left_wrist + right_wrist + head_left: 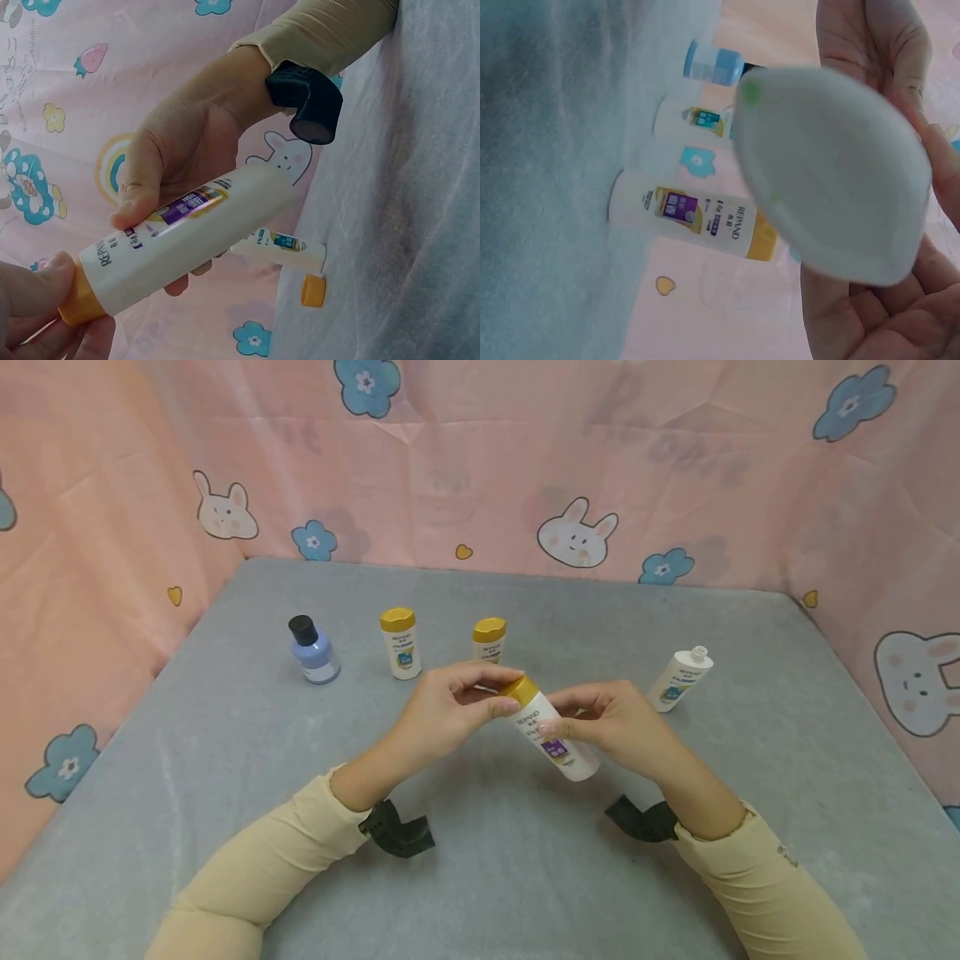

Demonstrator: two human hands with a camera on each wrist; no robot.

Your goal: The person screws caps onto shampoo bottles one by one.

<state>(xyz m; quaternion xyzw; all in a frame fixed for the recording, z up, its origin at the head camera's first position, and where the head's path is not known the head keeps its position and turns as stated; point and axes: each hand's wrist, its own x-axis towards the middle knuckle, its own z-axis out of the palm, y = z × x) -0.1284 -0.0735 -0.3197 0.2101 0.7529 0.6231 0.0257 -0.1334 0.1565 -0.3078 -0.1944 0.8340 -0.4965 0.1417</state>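
The right hand (615,727) grips the white bottle (555,743) by its body, tilted above the grey table (480,877), steadying it while the left hand (442,710) pinches its yellow cap (521,690) with curled fingertips.

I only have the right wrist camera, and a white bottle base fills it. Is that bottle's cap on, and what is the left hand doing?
Observer: The yellow cap is on the held bottle; the left hand pinches it with its fingertips.
Operator: And the right hand?
Observer: The right hand grips the bottle's body, tilted, above the table.
Operator: Any bottle open?
Observer: Yes, a white bottle at the right stands uncapped; a loose cap lies beside it.
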